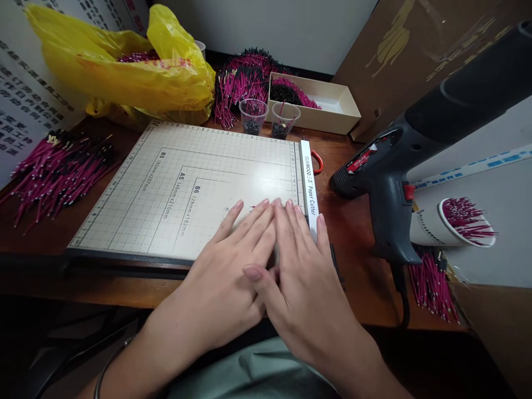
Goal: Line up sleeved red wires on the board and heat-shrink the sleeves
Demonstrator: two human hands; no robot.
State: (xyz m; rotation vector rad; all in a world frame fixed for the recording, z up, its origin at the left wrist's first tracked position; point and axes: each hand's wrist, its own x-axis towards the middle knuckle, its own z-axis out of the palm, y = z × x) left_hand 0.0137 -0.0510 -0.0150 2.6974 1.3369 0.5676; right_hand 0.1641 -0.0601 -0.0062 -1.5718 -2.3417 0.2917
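Observation:
My left hand (226,271) and my right hand (305,271) lie flat side by side on the near right corner of a paper cutter board (166,188). Their fingers are stretched out and pressed down on the gridded surface. The right thumb crosses over the left hand. The right little finger touches the white blade rail (308,177) marked "Paper Cutter". Something small and red peeks out just beyond the fingertips; what lies beneath the hands is hidden.
Pink-and-black wire pieces lie heaped at left (54,169) and at the back (241,83). Two clear cups (268,117), a cardboard box (320,105) and a yellow plastic bag (124,66) stand behind. A black heat gun (399,177) and a paper cup of wires (453,221) sit at right.

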